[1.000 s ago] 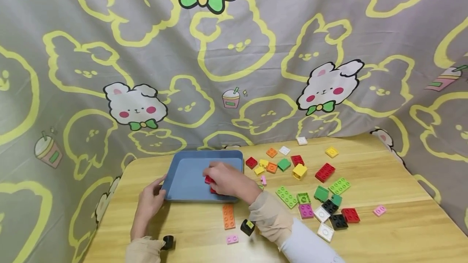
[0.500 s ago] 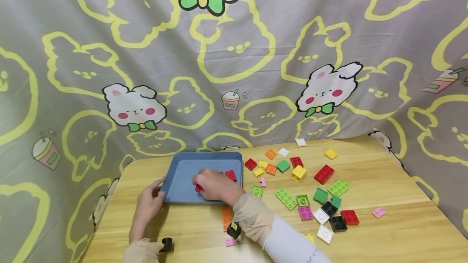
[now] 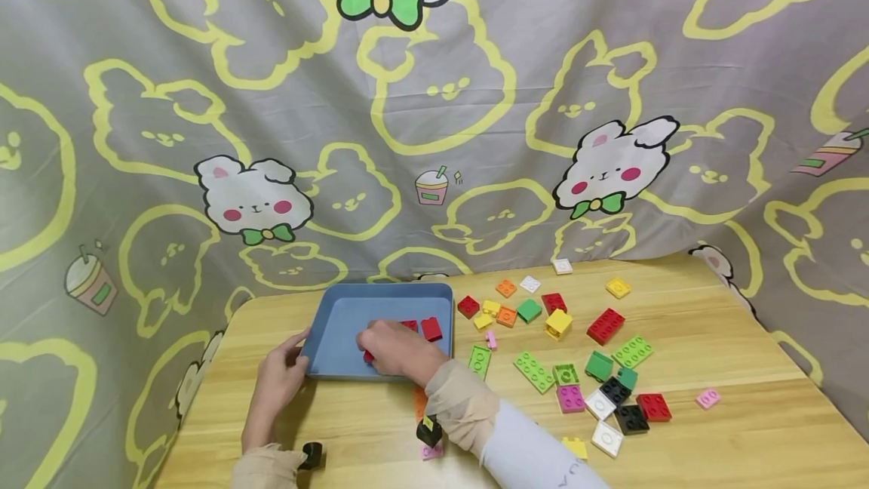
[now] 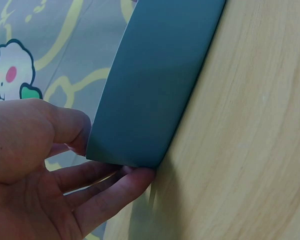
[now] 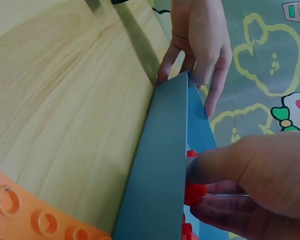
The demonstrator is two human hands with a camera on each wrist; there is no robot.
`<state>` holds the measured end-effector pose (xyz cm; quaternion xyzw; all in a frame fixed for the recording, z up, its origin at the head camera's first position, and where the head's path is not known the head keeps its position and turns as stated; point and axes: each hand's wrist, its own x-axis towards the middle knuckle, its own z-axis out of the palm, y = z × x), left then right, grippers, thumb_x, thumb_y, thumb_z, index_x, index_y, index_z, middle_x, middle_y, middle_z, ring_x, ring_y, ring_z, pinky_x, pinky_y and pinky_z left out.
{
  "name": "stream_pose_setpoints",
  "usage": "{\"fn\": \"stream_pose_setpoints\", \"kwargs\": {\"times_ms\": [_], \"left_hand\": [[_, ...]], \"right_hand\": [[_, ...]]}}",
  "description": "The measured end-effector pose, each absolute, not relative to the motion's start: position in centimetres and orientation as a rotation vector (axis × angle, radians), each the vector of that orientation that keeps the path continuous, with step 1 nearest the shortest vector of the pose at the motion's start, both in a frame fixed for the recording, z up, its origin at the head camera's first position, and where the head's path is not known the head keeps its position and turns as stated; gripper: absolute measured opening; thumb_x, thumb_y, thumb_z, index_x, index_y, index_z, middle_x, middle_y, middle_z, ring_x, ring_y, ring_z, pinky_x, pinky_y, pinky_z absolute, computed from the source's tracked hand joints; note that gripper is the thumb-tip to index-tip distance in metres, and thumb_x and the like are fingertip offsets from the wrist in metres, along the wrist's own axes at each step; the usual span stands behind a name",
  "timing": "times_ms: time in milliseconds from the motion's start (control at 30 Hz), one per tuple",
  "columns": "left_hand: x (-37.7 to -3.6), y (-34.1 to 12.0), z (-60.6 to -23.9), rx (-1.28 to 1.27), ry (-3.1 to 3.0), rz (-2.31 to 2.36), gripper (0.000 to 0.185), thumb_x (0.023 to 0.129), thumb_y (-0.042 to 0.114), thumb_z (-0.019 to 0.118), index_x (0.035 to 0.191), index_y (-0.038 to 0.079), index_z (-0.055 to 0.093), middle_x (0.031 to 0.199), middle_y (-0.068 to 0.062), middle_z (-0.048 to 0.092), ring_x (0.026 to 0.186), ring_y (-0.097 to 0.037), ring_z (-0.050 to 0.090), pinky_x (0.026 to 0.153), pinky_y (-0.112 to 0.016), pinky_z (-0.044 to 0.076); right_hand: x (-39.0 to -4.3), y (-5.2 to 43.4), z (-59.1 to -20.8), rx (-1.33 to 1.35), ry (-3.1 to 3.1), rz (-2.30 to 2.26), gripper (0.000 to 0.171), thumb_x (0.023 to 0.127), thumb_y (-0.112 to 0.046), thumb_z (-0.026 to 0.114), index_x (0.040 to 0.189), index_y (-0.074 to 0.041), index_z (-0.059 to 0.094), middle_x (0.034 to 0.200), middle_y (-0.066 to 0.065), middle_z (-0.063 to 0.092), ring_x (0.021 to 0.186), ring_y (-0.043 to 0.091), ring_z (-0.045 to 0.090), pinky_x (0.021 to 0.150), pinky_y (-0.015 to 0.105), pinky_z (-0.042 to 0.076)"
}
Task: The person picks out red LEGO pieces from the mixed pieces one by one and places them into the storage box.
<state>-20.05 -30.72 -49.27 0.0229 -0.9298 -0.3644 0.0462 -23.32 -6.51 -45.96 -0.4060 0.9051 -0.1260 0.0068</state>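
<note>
Nearest the camera, a pink brick (image 3: 431, 451) and an orange brick (image 5: 35, 215) lie on the wooden tabletop (image 3: 713, 444) just in front of the blue tray (image 3: 342, 315). The left hand (image 3: 278, 379) is at the tray's near left corner, thumb and fingers curled round that corner (the left wrist view shows fingertips (image 4: 135, 177) tucked beneath the edge). The right hand (image 3: 394, 347) reaches over the near wall into the tray, fingers pinching a small red brick (image 5: 194, 192) low over the tray floor, at the tray's near side. Inside the tray, just beyond that hand, two more red bricks (image 3: 431, 328) sit close together toward the right wall. Right of the tray, a light green plate brick (image 3: 479, 361) lies near the sleeve, and past it a loose scatter of bricks (image 3: 600, 368) spreads across the tabletop: green, black, white, red, yellow, orange. Behind it all hangs a grey rabbit-print cloth (image 3: 475, 96).
</note>
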Motion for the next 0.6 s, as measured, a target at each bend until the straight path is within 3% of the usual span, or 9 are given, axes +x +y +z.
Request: {"fn": "stream_pose_setpoints", "kwargs": {"times_ms": [467, 600], "left_hand": [[-20.11, -30.77, -49.31, 0.083, -2.829, -1.157, 0.052, 0.096, -0.003, 0.051, 0.147, 0.001, 0.055, 0.118, -0.031, 0.068, 0.091, -0.030, 0.067, 0.064, -0.026, 0.051], [-20.09, -30.84, -49.35, 0.091, -2.829, -1.151, 0.052, 0.095, -0.003, 0.051, 0.147, 0.001, 0.055, 0.119, -0.032, 0.068, 0.096, -0.032, 0.067, 0.066, -0.026, 0.051]], "right_hand": [[-22.89, -7.11, -46.66, -1.249, 2.804, -0.329, 0.011, 0.096, -0.008, 0.071, 0.086, -0.014, 0.073, 0.078, -0.004, 0.063, 0.071, 0.007, 0.053, 0.059, 0.018, 0.041], [-22.64, -7.05, -46.16, -1.225, 2.810, -0.327, 0.007, 0.096, -0.009, 0.071, 0.099, -0.013, 0.075, 0.089, -0.001, 0.065, 0.079, 0.009, 0.056, 0.062, 0.016, 0.045]]}}
